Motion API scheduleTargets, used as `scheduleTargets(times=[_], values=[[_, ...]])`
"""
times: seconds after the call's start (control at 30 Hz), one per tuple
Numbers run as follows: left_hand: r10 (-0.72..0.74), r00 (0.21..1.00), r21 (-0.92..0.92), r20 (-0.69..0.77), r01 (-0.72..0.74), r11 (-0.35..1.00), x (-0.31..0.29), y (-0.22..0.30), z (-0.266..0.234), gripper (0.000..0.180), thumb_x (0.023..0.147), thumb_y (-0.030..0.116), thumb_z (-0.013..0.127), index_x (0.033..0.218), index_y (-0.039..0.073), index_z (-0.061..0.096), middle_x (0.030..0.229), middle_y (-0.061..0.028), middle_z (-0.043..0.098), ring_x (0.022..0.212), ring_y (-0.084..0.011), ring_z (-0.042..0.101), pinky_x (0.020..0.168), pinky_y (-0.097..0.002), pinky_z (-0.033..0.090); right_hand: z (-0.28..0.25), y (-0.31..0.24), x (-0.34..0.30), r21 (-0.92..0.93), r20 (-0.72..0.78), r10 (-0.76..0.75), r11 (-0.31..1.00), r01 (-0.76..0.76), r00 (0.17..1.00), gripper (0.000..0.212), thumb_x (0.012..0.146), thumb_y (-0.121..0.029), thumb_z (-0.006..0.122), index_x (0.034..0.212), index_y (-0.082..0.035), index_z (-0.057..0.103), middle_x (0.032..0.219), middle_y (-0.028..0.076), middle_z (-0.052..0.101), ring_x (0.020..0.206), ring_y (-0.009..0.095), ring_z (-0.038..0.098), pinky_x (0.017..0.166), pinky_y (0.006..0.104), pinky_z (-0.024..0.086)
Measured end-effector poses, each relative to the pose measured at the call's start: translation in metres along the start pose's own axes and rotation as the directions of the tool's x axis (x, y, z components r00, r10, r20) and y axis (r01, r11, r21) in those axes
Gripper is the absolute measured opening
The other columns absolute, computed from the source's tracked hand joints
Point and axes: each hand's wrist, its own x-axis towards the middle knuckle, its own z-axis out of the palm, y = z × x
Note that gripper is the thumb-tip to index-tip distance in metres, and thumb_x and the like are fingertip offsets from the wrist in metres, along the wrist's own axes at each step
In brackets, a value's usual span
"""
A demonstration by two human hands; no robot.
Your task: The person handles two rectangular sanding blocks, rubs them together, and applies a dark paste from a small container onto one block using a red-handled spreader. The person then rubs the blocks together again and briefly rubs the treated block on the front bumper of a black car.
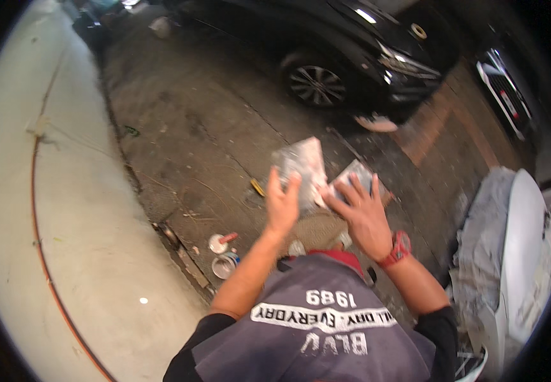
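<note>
My left hand (283, 205) grips the near-left side of a flat grey-and-white piece (312, 159), its thumb and fingers against the surface. Its material is too blurred to tell. To the right, my right hand (366, 218) lies with fingers spread over a smaller pale grey flat piece (356, 169), covering much of it. The two pieces sit close together, their near corners almost meeting. A red watch (398, 249) is on my right wrist.
Left of my left hand lies a yellow tool (257, 186). A round white container with a red handle (220, 242) and an open can (224, 267) stand near the pale wall (97, 254). Ahead is a black car (352, 57); a partly covered white car panel (521, 235) stands right.
</note>
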Motion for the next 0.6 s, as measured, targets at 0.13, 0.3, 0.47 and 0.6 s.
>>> scheduleTargets(times=[0.13,0.3,0.47,0.6], values=[[-0.019,0.981,-0.245,0.191,0.067,0.967,-0.007,0.004,0.000,0.057,0.112,0.027,0.065,0.151,-0.013,0.051,0.135,-0.0172,0.070,0.121,-0.0197,0.065,0.106,-0.0336,0.052,-0.014,0.007,0.016,-0.037,-0.058,0.102,0.994,-0.104,0.993,0.051,0.095,-0.005,0.058,0.141,-0.021,0.070,0.144,0.013,0.063,0.144,0.044,0.054,0.122,0.0775,0.027],[0.009,0.993,-0.040,0.114,-0.004,0.999,-0.008,-0.008,-0.004,0.052,0.113,0.022,0.064,0.153,-0.008,0.049,0.136,-0.0147,0.070,0.120,-0.0179,0.066,0.105,-0.0322,0.052,0.001,-0.007,-0.005,0.010,-0.008,-0.035,0.999,0.035,0.999,0.048,0.095,-0.010,0.064,0.140,-0.024,0.070,0.141,0.011,0.064,0.142,0.042,0.055,0.122,0.0782,0.027],[-0.111,0.994,-0.517,-0.023,0.083,0.852,0.008,-0.013,-0.002,0.038,0.113,0.014,0.060,0.149,0.002,0.051,0.132,-0.0117,0.069,0.117,-0.0190,0.069,0.100,-0.0377,0.058,-0.030,-0.017,-0.005,0.096,-0.022,-0.140,0.985,0.142,0.990,0.048,0.095,-0.007,0.063,0.141,-0.022,0.068,0.152,0.015,0.057,0.146,0.043,0.053,0.126,0.0766,0.026],[-0.208,0.955,-0.591,0.211,0.294,0.751,0.003,-0.005,0.011,0.036,0.112,0.012,0.061,0.147,0.004,0.055,0.132,-0.0107,0.071,0.119,-0.0211,0.071,0.098,-0.0401,0.061,-0.007,-0.027,-0.012,0.477,-0.121,-0.060,0.872,0.111,0.991,0.051,0.096,-0.004,0.063,0.145,-0.019,0.062,0.160,0.024,0.048,0.147,0.048,0.051,0.126,0.0659,0.037]])
